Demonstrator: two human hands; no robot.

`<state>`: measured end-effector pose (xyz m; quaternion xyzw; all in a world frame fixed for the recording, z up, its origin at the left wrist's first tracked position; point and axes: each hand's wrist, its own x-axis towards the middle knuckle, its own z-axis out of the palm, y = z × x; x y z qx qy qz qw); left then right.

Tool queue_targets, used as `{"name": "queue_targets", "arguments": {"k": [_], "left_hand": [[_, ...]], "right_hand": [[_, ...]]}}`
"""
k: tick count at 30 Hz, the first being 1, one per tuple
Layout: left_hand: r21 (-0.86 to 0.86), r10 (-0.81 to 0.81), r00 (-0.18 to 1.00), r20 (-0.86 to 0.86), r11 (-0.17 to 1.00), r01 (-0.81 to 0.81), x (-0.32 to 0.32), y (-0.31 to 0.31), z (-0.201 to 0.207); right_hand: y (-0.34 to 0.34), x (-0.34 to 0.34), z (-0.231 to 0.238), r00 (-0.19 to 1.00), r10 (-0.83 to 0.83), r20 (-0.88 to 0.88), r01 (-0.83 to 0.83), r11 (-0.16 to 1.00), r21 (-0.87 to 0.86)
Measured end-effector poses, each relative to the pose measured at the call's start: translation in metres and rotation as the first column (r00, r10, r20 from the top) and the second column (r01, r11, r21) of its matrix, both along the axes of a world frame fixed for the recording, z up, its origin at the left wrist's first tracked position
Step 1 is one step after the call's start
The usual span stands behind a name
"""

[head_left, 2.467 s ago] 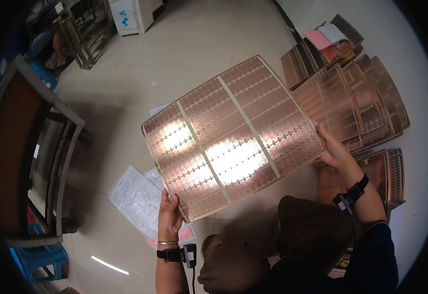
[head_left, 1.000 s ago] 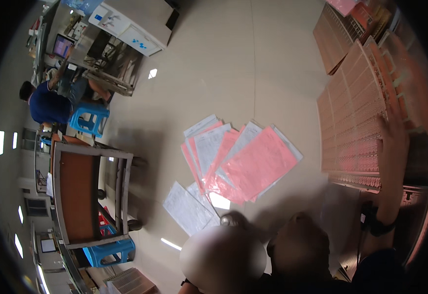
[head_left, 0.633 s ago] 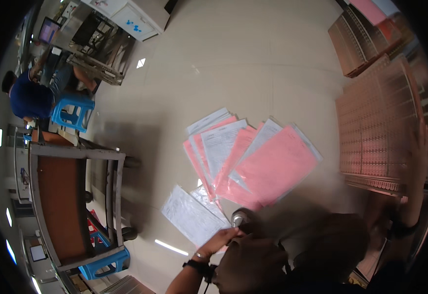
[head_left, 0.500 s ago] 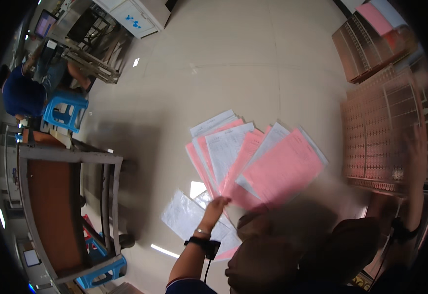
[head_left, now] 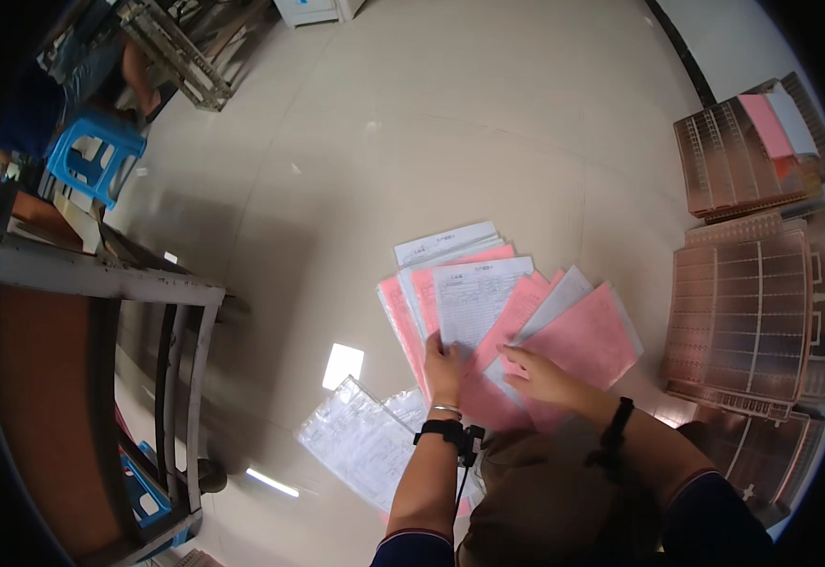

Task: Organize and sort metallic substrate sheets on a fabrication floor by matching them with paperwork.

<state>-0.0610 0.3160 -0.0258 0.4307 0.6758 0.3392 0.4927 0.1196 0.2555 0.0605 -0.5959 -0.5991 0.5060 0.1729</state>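
right hand (head_left: 542, 378) joins left hand (head_left: 443, 373) at the paper fan (head_left: 583, 335)

the right hand has come away from the copper-coloured plates (head_left: 739, 312), stacked to the right of the paper fan, and now both hands are at its near edge. the work seems, then, to have passed from plates to papers. the paper fan itself – pink and white sheets, overlapping – lies spread on the floor (head_left: 431, 151).

the left hand is half curled, thumb pointing up beside a white sheet; whether it pinches anything, i cannot tell. the right hand is loosely bent, fingertips at or just over the pink sheets, with no clear hold to be seen.

below and left of the paper fan lies a smaller pile of clear sleeves (head_left: 356, 449). well left of it stands a cart (head_left: 101, 279), with a blue stool (head_left: 101, 156) beyond.

what stands in the way: the person's knees (head_left: 550, 491) crowd the fan's near side, and the sheets overlap so much that parting just one could prove fiddly – neighbours might slide along.
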Motion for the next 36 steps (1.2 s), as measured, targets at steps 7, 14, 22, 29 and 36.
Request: {"name": "queue_targets", "arguments": {"k": [7,14,22,29,36], "left_hand": [[0.205,-0.264,0.932,0.247,0.955,0.216,0.007,-0.027,0.026],[0.299,0.022,0.971,-0.237,0.953,0.052,-0.014,-0.001,0.025],[0.169,-0.061,0.915,-0.399,0.976,0.139,0.003,-0.002,0.039],[0.249,-0.226,0.974,-0.028,0.942,0.226,0.013,-0.010,0.047],[0.166,-0.021,0.975,-0.222,0.984,0.059,-0.009,-0.004,0.018]], "right_hand": [[0.059,-0.064,-0.030,0.902,-0.431,0.027,0.430,0.890,-0.153],[0.054,-0.054,-0.039,0.851,-0.513,0.113,0.434,0.808,0.398],[0.051,-0.047,-0.033,0.942,-0.291,0.169,0.211,0.902,0.378],[0.052,-0.051,-0.055,0.831,-0.554,0.055,0.553,0.832,0.039],[0.043,-0.052,-0.064,0.847,-0.496,0.189,0.464,0.865,0.191]]}}
